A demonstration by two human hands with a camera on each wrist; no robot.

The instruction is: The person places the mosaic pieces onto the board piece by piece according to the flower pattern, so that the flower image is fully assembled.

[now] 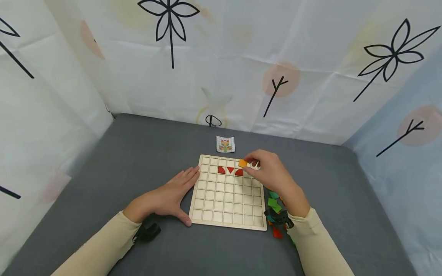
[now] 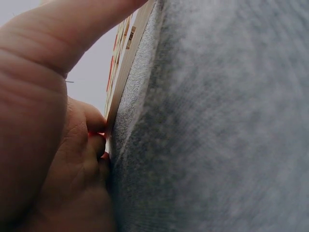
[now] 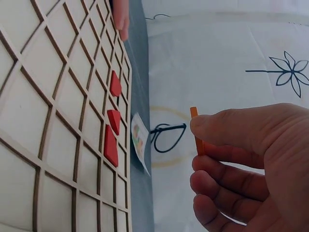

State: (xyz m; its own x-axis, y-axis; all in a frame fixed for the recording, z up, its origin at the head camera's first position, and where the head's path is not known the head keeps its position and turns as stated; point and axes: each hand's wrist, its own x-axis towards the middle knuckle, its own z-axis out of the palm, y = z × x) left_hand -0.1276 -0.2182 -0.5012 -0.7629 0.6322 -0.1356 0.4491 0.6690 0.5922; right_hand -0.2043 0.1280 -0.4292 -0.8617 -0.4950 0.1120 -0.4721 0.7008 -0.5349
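Note:
A wooden grid board (image 1: 218, 195) lies on the grey table with red pieces in its second row: a quarter-round piece (image 1: 221, 170), a small triangle (image 1: 230, 170) and another quarter-round piece (image 1: 239, 172). Between thumb and fingers, my right hand (image 1: 272, 170) pinches an orange square tile (image 1: 243, 163) above the board's upper right part. The right wrist view shows that tile (image 3: 197, 130) edge-on, raised off the grid. My left hand (image 1: 172, 195) rests along the board's left side, its fingers extended and thumb at the lower left corner.
A small pattern card (image 1: 225, 144) lies behind the board. Loose coloured pieces (image 1: 272, 203), green, red and orange, are heaped to the board's right, partly under the right forearm. Printed white cloth (image 1: 224, 76) hangs behind and at both sides of the table.

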